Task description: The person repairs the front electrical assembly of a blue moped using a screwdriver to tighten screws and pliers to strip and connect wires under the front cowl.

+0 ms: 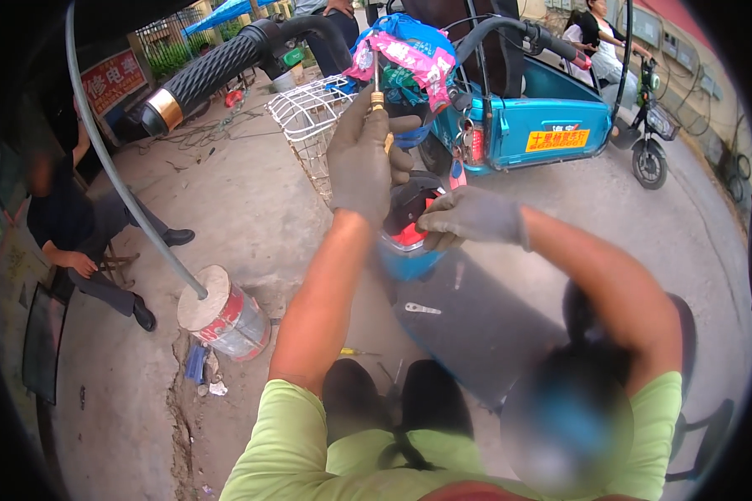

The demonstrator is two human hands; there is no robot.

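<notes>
A grey work glove covers each hand. My left hand (363,159), raised in front of the handlebar, is closed around a screwdriver (378,100) with its metal shaft pointing up. My right hand (472,219) is lower, its fingers curled at the edge of a red-lined opening (409,235) in the blue scooter's front panel (414,263); what the fingertips grip is hidden. Above the panel, pink and blue cloth (409,63) drapes over the handlebar's middle. On the dark footboard (476,321) lies a small flat metal piece (422,308).
A white wire basket (309,125) hangs ahead, left of the cloth. At left, a pole rises from a filled bucket (230,317) near a seated person (83,225). A yellow-handled tool (359,352) lies by my feet. Beyond are a blue cargo tricycle (551,125) and a rider's scooter (647,154).
</notes>
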